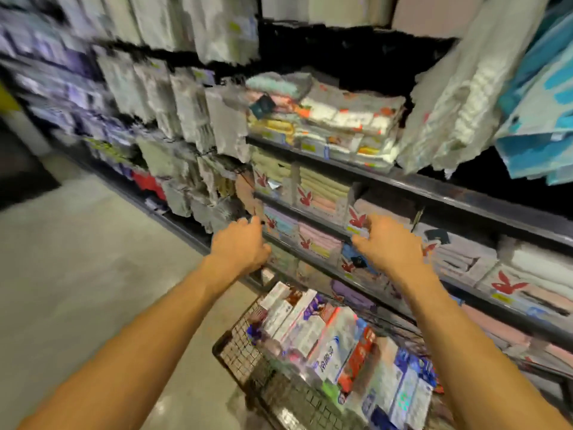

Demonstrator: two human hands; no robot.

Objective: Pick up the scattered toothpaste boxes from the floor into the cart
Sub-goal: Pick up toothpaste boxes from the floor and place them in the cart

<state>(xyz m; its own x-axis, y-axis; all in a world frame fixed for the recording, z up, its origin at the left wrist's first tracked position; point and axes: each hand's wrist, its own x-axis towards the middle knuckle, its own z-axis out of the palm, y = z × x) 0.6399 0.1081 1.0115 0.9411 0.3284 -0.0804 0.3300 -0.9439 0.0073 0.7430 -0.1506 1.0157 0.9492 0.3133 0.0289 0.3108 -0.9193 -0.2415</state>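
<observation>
Both my arms reach forward over a black wire cart [240, 352] at the bottom centre. Several toothpaste boxes [335, 339], white, blue and red, lie packed in it. My left hand [240, 246] hovers past the cart's far end with its fingers loosely curled, and I see nothing in it. My right hand [389, 243] hangs level with it in front of the shelf edge, fingers bent downward and holding nothing. No boxes show on the visible floor [93, 274]. The whole view is smeared by motion.
Dark shelving [434, 187] with folded towels in packs runs along the right, close beside the cart. Hanging cloths [186, 113] fill the racks at the upper left. The pale floor stretches to the left of the cart.
</observation>
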